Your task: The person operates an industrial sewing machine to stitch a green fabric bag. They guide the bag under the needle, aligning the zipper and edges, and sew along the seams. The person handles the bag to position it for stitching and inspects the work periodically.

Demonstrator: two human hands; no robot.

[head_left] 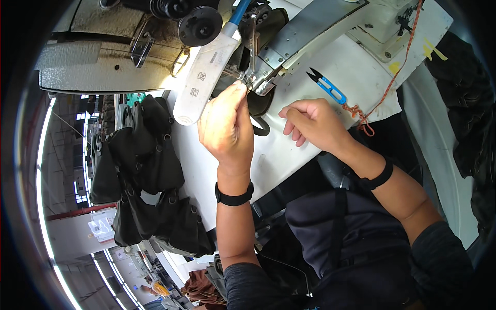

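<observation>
My left hand [226, 124] is raised to the needle area of a sewing machine [116, 64], thumb and forefinger pinched together. Whatever lies between those fingertips is too small to make out. Below the needle area, a dark olive fabric piece [262, 103] with a loop-like strap [262, 127] sits partly hidden behind the hand. My right hand [315, 124] hovers over the white table [281, 157], fingers loosely bent and apart, with nothing visible in them. Close to it lie blue thread snips [330, 90], black blades pointing away, tied to an orange cord [395, 77].
A white lamp [204, 77] with a blue arm hangs beside my left hand. Dark bag-like pieces [139, 155] are heaped along the table's left. The machine's metal bed [294, 39] extends to the upper right. Dark fabric [467, 103] hangs at far right.
</observation>
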